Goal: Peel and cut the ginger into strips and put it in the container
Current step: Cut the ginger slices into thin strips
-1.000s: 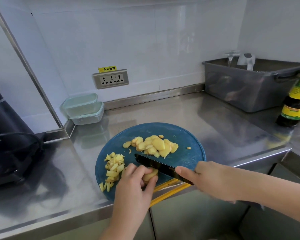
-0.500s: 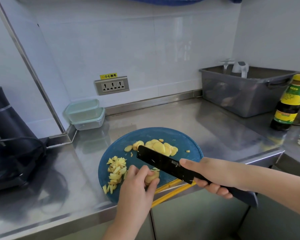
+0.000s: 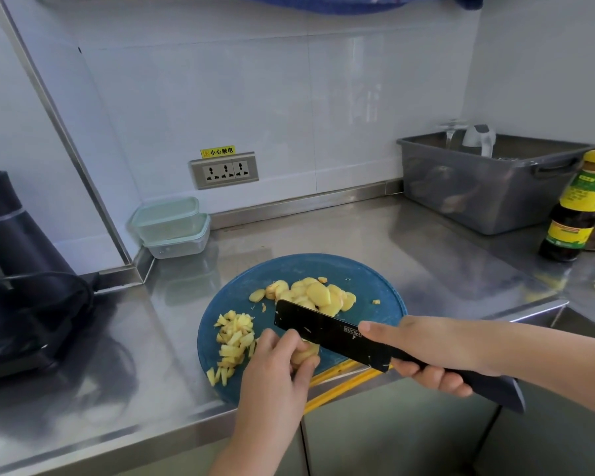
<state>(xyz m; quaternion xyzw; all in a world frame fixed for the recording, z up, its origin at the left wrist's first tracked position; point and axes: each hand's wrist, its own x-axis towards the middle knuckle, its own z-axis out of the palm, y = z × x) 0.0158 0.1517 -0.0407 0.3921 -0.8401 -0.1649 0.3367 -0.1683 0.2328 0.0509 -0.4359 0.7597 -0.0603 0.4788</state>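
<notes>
A round blue cutting board (image 3: 364, 280) lies at the counter's front edge. At its back sits a heap of yellow ginger slices (image 3: 315, 294); cut ginger strips (image 3: 232, 341) lie on its left side. My left hand (image 3: 277, 367) pinches a small stack of ginger slices (image 3: 306, 352) against the board. My right hand (image 3: 437, 348) grips the handle of a black cleaver (image 3: 327, 333), forefinger stretched along the blade, which is tilted with its flat side up just above the held ginger. Two stacked clear containers (image 3: 172, 226) with pale green rims stand by the back wall.
A grey plastic tub (image 3: 488, 190) stands at the back right with a dark sauce bottle (image 3: 577, 207) in front of it. A black appliance with a cable (image 3: 24, 276) occupies the lower counter on the left. A wall socket (image 3: 224, 170) is above the containers.
The cleaver has risen from lying low and edge-down at the ginger to a lifted, tilted pose with its flat side showing. My left hand keeps holding the ginger stack.
</notes>
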